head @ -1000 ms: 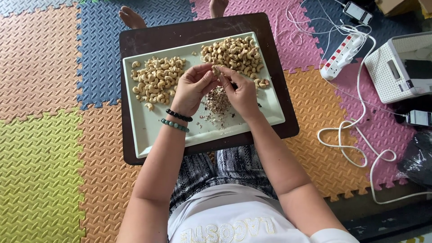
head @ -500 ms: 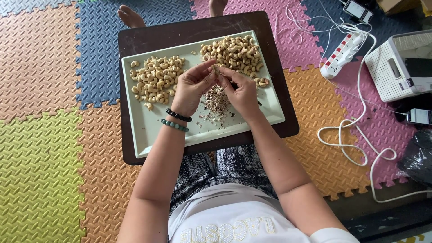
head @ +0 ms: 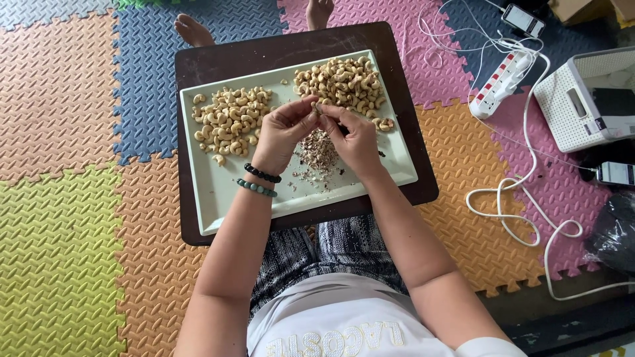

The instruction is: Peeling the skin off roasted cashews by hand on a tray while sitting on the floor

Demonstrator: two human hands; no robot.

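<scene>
Peeling looks to be the step in hand: the left hand (head: pixel 281 132) and the right hand (head: pixel 356 135) meet above the pale rectangular tray (head: pixel 218 198), fingertips of both pinched narrowly on a single cashew nut (head: pixel 317 104) held between them, just over the near edge of the darker heap. That heap of unpeeled cashews (head: pixel 340 80) lies at the far right of the tray, a paler heap of peeled cashews (head: pixel 228 119) at the far left, and a mound of brownish skins (head: pixel 319 149) sits between the wrists, directly under the held nut. The tray rests on a dark brown board (head: pixel 278 46) serving as a worktop on the person's lap, above foam floor mats (head: pixel 59 218). Two bead bracelets (head: pixel 259 180) circle the left wrist. To the right on the floor lie a white power strip (head: pixel 506 78) with looping cables and a white perforated box (head: pixel 582 99). Judging from the layout, the skin is not yet wholly off; the next move calls for thumbnail pressure light enough not to split the kernel, letting flakes drop onto the mound.
</scene>
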